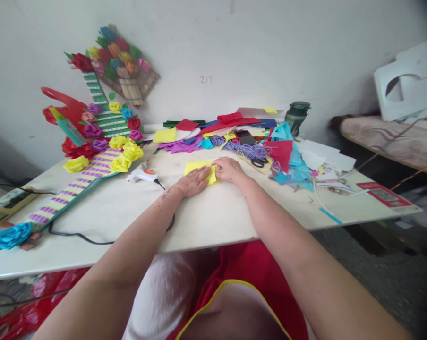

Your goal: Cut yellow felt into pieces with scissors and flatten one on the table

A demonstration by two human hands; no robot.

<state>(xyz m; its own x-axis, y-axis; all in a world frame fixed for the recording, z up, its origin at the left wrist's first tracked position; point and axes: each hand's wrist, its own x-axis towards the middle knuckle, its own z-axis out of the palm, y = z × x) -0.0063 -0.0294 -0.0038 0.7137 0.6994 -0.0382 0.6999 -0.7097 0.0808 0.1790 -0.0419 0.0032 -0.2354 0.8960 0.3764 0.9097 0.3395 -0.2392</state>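
A yellow sheet of paper (194,165) lies on the white table in front of me, with a part at its right side folded over. My left hand (194,182) rests flat on the sheet, fingers stretched out, and presses it down. At the right edge, the curled fingers of my right hand (230,169) grip the folded part. The two hands are close together, and the fingertips of the right one partly cover the paper. Left of them lies a white hot glue gun (141,174) with a black cord.
Behind my hands lie coloured sheets (185,141), purple yarn (240,147) and black-handled scissors (259,162). A dark green bottle (297,118) stands at the back. On the left is a striped guitar-shaped craft (79,182) with paper flowers. Blue scraps (296,165) lie to the right.
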